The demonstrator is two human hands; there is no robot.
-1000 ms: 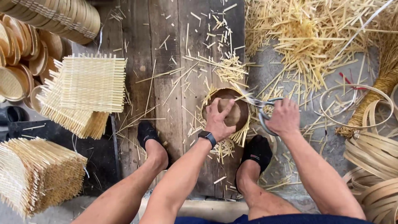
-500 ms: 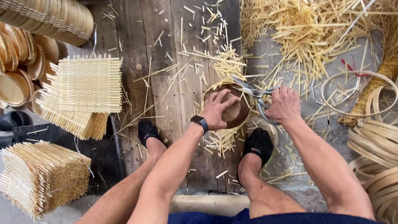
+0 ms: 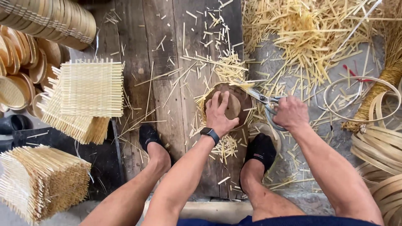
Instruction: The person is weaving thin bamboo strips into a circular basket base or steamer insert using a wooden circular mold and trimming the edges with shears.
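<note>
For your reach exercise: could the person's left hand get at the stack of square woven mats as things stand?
Probably yes, with a stretch: the left hand presses a round wooden form, and only bare planks with loose offcuts separate it from the woven mats.

Left hand (image 3: 220, 114) extended forward, palm down, fingers spread and pressing flat, wrist straight, right hand (image 3: 291, 113) just beside it, fingers curled closed, forearm angled inward

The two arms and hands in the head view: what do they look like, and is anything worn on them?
Both forearms are bare, with no sleeves and no gloves. The left hand has a dark watch with a black band on its wrist. The right hand and its wrist wear nothing.
</note>
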